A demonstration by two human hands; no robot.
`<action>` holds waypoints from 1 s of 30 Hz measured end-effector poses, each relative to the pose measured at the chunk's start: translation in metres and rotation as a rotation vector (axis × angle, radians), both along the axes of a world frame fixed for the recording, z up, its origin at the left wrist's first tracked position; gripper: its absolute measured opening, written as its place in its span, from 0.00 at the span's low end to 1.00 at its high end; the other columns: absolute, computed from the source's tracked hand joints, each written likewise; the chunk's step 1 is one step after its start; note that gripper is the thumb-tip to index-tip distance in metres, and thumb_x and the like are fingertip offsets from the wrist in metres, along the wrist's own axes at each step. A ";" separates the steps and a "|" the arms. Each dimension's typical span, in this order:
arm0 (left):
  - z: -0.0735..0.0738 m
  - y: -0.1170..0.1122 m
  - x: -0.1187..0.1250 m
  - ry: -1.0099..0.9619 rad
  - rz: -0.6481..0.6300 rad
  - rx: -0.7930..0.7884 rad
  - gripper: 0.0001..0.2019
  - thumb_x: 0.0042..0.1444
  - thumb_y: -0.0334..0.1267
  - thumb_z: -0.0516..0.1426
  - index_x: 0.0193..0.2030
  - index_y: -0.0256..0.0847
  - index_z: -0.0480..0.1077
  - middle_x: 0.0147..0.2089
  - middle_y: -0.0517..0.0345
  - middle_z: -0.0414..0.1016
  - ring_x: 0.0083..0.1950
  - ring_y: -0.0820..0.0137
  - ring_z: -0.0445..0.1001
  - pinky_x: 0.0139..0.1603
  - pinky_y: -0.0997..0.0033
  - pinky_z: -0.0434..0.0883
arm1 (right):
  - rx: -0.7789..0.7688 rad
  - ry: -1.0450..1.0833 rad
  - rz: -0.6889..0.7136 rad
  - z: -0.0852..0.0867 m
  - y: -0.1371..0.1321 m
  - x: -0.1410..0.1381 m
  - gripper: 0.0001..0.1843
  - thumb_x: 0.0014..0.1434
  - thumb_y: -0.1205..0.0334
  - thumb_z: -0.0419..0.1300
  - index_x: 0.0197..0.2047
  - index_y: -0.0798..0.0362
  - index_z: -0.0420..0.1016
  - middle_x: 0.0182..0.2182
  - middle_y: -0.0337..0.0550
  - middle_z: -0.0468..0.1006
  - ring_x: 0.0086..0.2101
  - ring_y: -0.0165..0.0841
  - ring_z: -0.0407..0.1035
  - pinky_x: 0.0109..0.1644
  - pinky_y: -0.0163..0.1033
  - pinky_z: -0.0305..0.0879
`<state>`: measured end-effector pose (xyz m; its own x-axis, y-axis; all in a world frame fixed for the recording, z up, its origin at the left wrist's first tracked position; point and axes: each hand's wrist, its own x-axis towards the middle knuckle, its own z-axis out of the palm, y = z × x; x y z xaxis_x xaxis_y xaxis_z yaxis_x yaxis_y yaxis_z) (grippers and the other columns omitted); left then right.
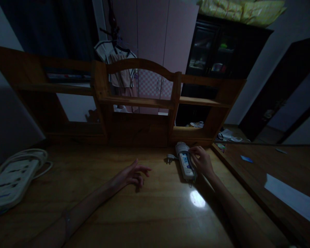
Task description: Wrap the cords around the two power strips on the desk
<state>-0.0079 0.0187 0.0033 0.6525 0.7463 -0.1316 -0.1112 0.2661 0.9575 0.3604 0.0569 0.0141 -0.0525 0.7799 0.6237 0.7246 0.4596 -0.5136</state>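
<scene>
White oblong power strip [186, 166], apparently plastic, coiled cord [182, 148]

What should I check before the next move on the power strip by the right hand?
1. Left hand free: ok, it holds nothing, fingers loosely spread over the table.
2. Right hand at the power strip: ok, its fingertips are at the wound cord.
3. Firm grip on the cord: cannot tell, the fingertips are too dark and small.
4. Plug out of any socket: ok, it lies left of the strip.
5. Second power strip apart from the first: ok, it lies by the table's left edge.
6. Good light: not ok, the room is dim, with a bright glare spot near the strip.
</scene>
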 end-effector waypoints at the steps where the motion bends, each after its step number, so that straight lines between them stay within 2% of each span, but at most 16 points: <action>1: 0.000 0.000 0.000 -0.001 -0.001 0.000 0.36 0.60 0.63 0.38 0.53 0.36 0.71 0.47 0.43 0.68 0.33 0.65 0.71 0.31 0.64 0.69 | 0.003 0.000 -0.011 0.000 0.000 0.000 0.06 0.58 0.65 0.54 0.37 0.52 0.72 0.36 0.45 0.72 0.36 0.37 0.68 0.39 0.41 0.67; 4: -0.002 0.001 0.000 0.000 -0.004 -0.001 0.36 0.60 0.63 0.38 0.53 0.36 0.71 0.46 0.44 0.68 0.33 0.65 0.71 0.30 0.64 0.69 | 0.007 -0.009 -0.024 0.001 0.000 0.000 0.07 0.59 0.64 0.54 0.39 0.52 0.71 0.37 0.46 0.72 0.37 0.37 0.68 0.40 0.41 0.66; 12: -0.001 0.001 0.000 -0.005 -0.013 -0.005 0.34 0.60 0.62 0.39 0.53 0.37 0.71 0.47 0.44 0.67 0.35 0.64 0.71 0.32 0.63 0.70 | -0.014 -0.027 0.058 -0.004 0.003 -0.002 0.17 0.58 0.70 0.50 0.49 0.51 0.70 0.46 0.46 0.70 0.47 0.37 0.65 0.52 0.43 0.62; 30: -0.001 0.000 0.000 -0.009 -0.003 -0.008 0.33 0.62 0.60 0.38 0.53 0.36 0.71 0.47 0.44 0.67 0.34 0.64 0.71 0.31 0.63 0.70 | 0.005 0.008 -0.073 -0.002 0.001 0.003 0.09 0.59 0.64 0.52 0.36 0.53 0.74 0.34 0.44 0.76 0.35 0.35 0.70 0.37 0.38 0.64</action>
